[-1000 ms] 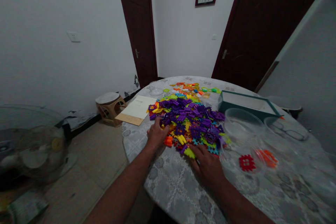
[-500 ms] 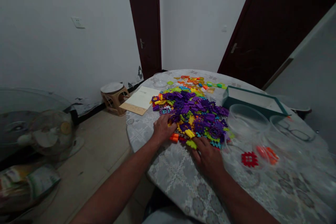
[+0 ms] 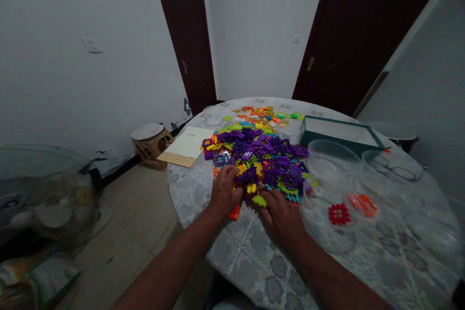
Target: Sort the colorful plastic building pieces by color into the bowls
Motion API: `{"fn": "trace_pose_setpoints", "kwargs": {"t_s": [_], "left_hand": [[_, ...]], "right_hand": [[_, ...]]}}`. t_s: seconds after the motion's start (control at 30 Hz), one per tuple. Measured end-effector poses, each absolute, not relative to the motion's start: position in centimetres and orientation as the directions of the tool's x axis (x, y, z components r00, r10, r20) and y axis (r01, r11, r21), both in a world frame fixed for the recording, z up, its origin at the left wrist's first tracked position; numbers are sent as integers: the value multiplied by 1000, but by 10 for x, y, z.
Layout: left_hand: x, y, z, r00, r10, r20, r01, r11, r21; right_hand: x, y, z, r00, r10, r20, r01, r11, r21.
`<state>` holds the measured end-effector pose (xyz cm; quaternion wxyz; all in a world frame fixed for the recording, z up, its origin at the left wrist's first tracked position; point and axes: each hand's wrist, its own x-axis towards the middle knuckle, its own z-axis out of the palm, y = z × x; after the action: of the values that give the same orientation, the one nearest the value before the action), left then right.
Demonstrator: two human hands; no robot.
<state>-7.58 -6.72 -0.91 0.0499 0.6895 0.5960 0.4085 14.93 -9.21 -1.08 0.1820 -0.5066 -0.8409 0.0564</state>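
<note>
A heap of plastic interlocking toy pieces [image 3: 254, 147], mostly purple with yellow, green, orange and blue ones, lies on the table. My left hand [image 3: 224, 193] rests at its near left edge, fingers apart against the pieces and thumb pointing right. An orange piece [image 3: 234, 212] sticks out below that hand. At the near right edge, my right hand [image 3: 282, 212] lies palm down with its fingers loosely spread, beside a lime-green piece [image 3: 259, 200]. Neither hand visibly grips a piece, though some fingertips are hidden.
Clear plastic tubs [image 3: 333, 161] stand right of the heap, near a red gear-like piece [image 3: 339, 214], orange pieces [image 3: 363, 205] and eyeglasses [image 3: 403, 172]. Behind is a green-edged box [image 3: 341, 133]. A paper sheet [image 3: 189, 140] lies left. A stool [image 3: 150, 143] stands beyond the table.
The view has shifted slightly to the right. My left hand has moved a little down toward the table's near edge, and the orange piece beneath it has shifted. My right hand stays beside the lime-green piece.
</note>
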Motion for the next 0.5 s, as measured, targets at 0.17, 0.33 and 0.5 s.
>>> {"fn": "trace_pose_setpoints", "kwargs": {"t_s": [0.17,0.33,0.5], "left_hand": [[-75,-66,-16,8,834,551,785,-347,513],[-75,-61,-15,39,844,534,788,-355,504],[-81,-52,-14,54,870,490,804,-328,495]], "right_hand": [[148,-90,-13,-405,881,244,838,464,-286],[146,-90,-16,-395,886,241,842,454,-289],[145,-92,-14,-378,893,243,843,441,-308]]}}
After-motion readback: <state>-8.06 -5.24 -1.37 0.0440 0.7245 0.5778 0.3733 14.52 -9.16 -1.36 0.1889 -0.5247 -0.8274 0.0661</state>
